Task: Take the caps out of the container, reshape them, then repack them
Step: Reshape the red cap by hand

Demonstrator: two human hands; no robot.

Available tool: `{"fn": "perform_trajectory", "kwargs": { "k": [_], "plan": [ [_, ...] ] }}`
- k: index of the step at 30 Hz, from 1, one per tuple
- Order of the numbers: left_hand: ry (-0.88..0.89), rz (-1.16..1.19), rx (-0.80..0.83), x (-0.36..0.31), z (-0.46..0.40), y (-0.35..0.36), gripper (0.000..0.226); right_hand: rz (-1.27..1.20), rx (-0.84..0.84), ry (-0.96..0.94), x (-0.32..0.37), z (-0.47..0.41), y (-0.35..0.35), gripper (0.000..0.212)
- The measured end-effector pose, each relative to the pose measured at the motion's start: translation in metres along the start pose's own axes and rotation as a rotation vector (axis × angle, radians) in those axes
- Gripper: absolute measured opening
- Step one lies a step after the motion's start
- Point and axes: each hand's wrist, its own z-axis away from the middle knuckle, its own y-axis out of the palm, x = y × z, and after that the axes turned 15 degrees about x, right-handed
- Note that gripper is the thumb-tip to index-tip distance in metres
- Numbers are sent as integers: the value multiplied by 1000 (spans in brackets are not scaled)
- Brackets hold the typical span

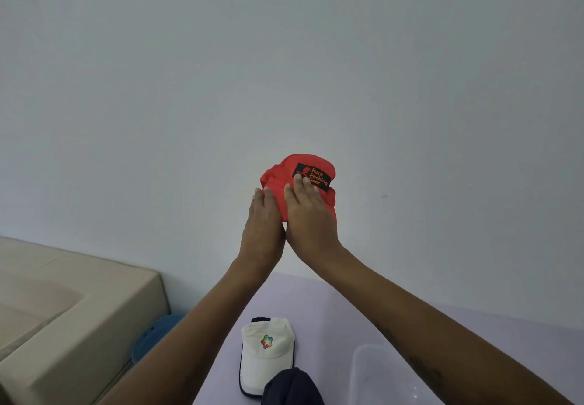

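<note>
Two hands met in front of the pale wall: your left hand cupped the near-left side of the red cap, and your right hand lay flat over its crown, fingers reaching its black patch. Lower down, from left to right, you had a blue cap by the beige cushion, a white cap, a dark cap just beside it, and the clear container on the lilac surface.

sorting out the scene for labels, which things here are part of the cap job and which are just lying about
Part of the job:
red cap, held up in the left hand and right hand
white cap on the lilac surface
dark cap
clear container

Just lying about:
beige cushion
blue object beside it
</note>
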Motion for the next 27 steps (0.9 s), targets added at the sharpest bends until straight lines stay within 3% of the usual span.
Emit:
{"fn": "perform_trajectory", "kwargs": {
  "k": [7,15,20,27],
  "plan": [
    [74,203,-135,-15,5,-6,41,-261,-187,-24,6,0,-5,62],
    [58,359,-122,-13,9,-1,32,-330,-126,-111,2,-1,-3,62],
    [33,318,-164,-9,5,-16,47,-137,-165,-144,-6,-7,-8,59],
    [-10,167,-92,-3,3,-26,48,-207,-236,-69,-26,-5,-4,62]
  ]
}}
